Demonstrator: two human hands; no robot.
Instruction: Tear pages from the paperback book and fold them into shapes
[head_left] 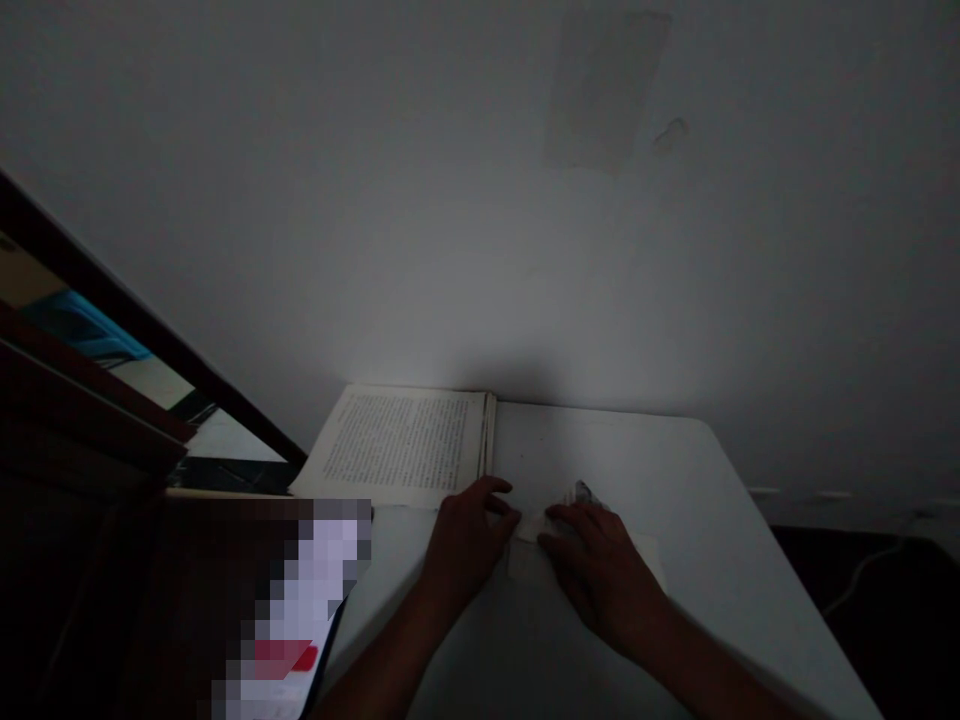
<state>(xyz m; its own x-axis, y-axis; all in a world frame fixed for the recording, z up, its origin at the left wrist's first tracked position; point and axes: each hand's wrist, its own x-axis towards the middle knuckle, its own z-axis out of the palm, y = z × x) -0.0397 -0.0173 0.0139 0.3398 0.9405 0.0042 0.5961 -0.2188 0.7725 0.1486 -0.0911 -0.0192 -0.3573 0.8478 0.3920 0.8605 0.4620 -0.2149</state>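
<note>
A small pale piece of paper [529,562], seemingly folded or creased, lies on the white table in front of me. My right hand [600,565] rests over it with bent fingers close together, gripping it near its left part. A raised bit with dark print sticks up just beyond these fingers. My left hand [472,530] is at the paper's left edge, its fingers curved and apart from the thumb. Its fingertips come near the paper; whether they touch it I cannot tell in the dim light. My right hand hides much of the paper.
A stack of printed pages [405,440] lies at the table's back left, against the wall. A phone with a lit, blurred screen [300,610] is at the left edge. The white table [622,440] meets the grey wall [375,200]. A pale cable [862,580] runs at right.
</note>
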